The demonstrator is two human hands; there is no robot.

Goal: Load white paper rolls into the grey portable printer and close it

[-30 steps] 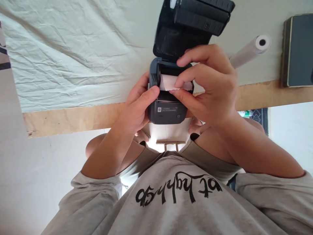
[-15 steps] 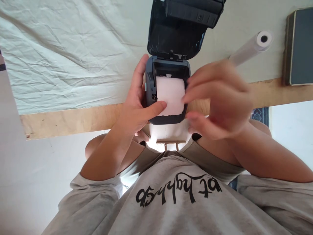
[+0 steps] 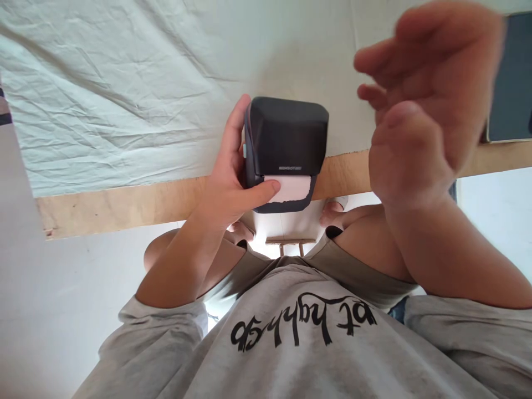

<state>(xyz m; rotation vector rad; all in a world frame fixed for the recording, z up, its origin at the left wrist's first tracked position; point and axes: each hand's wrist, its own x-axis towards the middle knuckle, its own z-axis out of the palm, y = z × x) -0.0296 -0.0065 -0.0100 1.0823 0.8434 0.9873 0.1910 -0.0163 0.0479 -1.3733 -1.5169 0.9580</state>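
The 1 printer (image 3: 286, 149) sits at the near edge of the table (image 3: 124, 202), its dark lid shut, so the paper roll inside is hidden. Only 1 short strip of white paper (image 3: 291, 187) shows, sticking out of the slot below the lid. The small lettering on the lid front is too fine to read. The printer's base is partly covered by the left hand (image 3: 230, 183).

That hand grips the printer's left side: its fingers reach up along the far side of the case, and its thumb (image 3: 261, 191) lies across the front, its tip touching the left end of the paper strip. The rest of those fingers are out of sight behind the case.

The right hand (image 3: 419, 105) is raised well clear of the printer, up and to the right, close to the camera and blurred. Its fingers are loosely spread and slightly curled, and it holds nothing. It covers most of what lies behind it on the table.

1 dark flat object (image 3: 511, 83) at the right edge is cut off by the frame and partly blocked by that hand. A wrinkled pale cloth (image 3: 124, 94) covers the tabletop.
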